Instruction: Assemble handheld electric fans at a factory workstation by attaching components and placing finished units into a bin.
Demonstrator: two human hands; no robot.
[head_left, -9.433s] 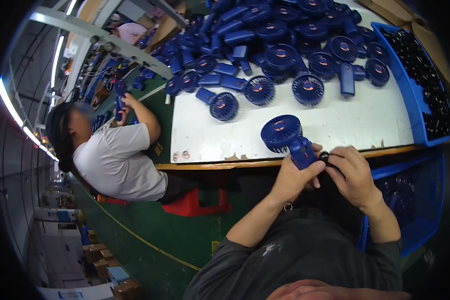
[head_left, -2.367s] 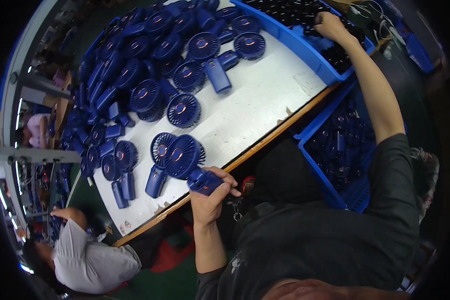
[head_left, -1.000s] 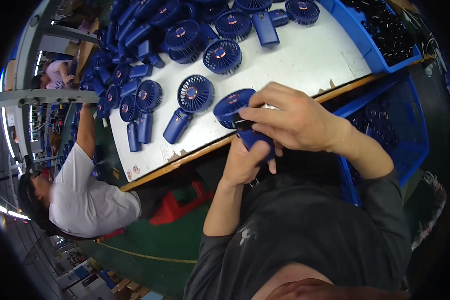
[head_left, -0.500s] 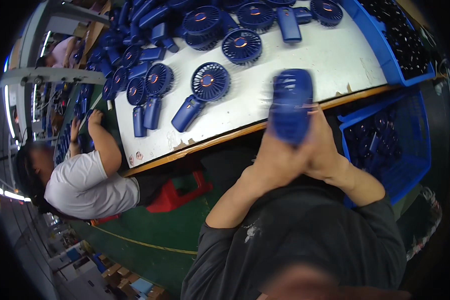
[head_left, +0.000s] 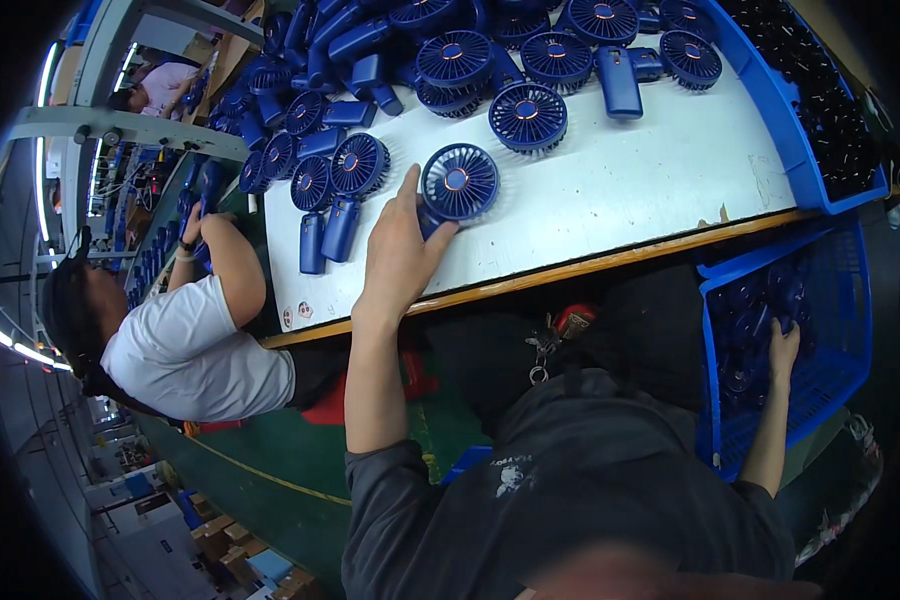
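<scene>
Lying beyond my left hand [head_left: 398, 250], handle [head_left: 429, 222] palmward, the fan [head_left: 460, 182] sits against parted fingers. Right hand [head_left: 784, 350]: grip I can't tell remotely.

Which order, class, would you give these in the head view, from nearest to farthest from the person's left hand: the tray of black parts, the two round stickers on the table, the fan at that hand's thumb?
From the left hand:
1. Fan: right at the hand, beside its thumb.
2. Stickers: to its lower left.
3. Tray: far off to its right.
</scene>
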